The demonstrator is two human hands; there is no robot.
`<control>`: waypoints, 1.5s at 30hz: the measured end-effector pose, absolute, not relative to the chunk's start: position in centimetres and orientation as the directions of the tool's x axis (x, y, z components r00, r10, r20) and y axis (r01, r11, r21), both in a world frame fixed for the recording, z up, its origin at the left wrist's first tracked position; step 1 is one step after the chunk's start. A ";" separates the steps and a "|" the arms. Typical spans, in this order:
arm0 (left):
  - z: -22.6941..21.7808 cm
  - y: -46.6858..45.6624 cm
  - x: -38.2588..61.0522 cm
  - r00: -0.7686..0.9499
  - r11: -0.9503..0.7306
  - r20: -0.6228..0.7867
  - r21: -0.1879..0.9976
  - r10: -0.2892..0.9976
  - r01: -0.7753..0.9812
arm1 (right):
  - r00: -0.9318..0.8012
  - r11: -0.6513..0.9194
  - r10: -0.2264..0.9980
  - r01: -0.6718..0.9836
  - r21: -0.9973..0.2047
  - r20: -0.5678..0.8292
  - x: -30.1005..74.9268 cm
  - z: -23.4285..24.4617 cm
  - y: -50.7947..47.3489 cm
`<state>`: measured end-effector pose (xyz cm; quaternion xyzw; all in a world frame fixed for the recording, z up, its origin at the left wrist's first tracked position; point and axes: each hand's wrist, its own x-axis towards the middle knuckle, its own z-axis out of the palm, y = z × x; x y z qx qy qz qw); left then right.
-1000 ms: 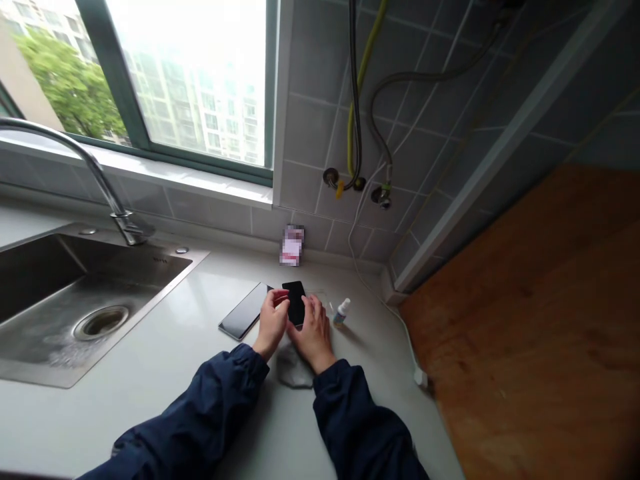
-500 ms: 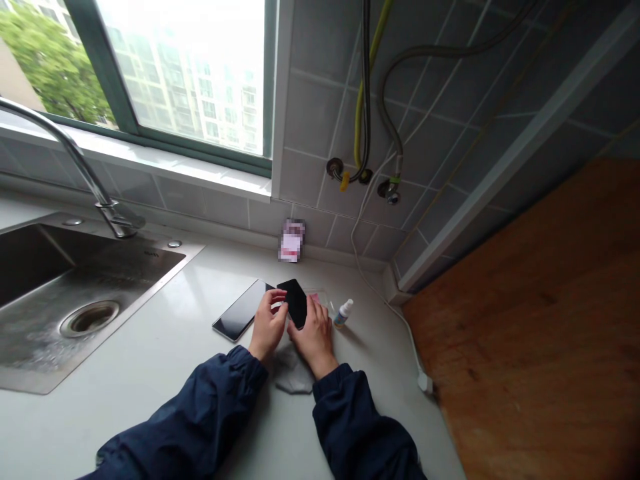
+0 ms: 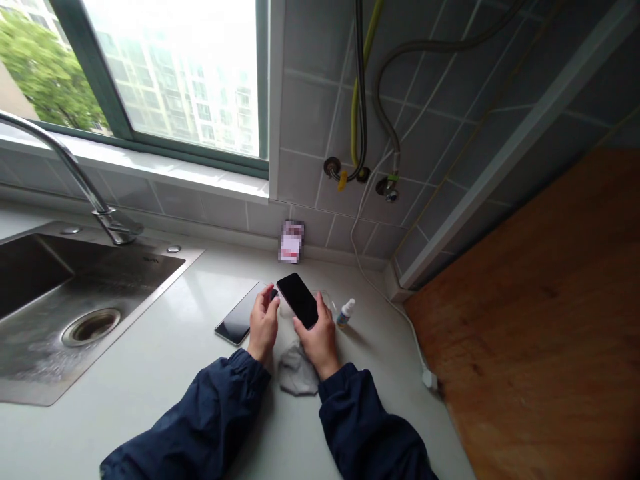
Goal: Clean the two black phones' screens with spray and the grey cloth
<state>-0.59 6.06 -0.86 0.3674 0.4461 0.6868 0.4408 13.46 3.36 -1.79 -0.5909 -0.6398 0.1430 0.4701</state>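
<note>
The right hand [image 3: 318, 337] grips a black phone [image 3: 299, 300] by its near end, fingers wrapped around the lower edge. The phone is tilted up off the table [image 3: 165, 373] with its dark screen facing the camera. It sits just right of the middle of the scene, far of the wrists.

The left hand [image 3: 263, 323] is just left of it, fingers curled at the far right corner of a second phone [image 3: 239, 316], which lies flat and slanted on the table. Something small and dark shows at the fingertips, but whether the left hand pinches it or only touches the second phone cannot be told.

A crumpled grey cloth [image 3: 297, 371] lies on the table between the two dark blue sleeves, just near of the right hand. A small spray bottle [image 3: 345, 312] with a white cap lies just right of the black phone.

Against the far tiled wall leans a small blurred packet [image 3: 291, 241]. A steel sink [image 3: 30, 373] with a curved faucet [image 3: 75, 175] fills the left side, under a window [image 3: 165, 73]. Hoses [image 3: 361, 100] hang on the wall, and a white cable [image 3: 395, 310] runs along the table's right edge beside a wooden board [image 3: 540, 320]
</note>
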 end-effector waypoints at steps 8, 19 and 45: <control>0.9 4.0 1.1 0.229 0.272 -0.152 0.646 0.962 -0.714 | 0.139 0.280 0.913 0.474 -0.835 0.384 12.4 -0.8 0.4; 3.5 4.1 -0.7 0.251 0.391 -0.315 0.549 0.915 -0.738 | 0.155 0.499 0.740 0.525 -0.689 0.654 17.7 2.7 -0.7; 2.6 3.3 -0.5 0.356 0.502 -0.356 0.560 0.864 -0.660 | 0.290 0.225 0.896 0.355 -0.907 0.336 20.7 -0.6 1.8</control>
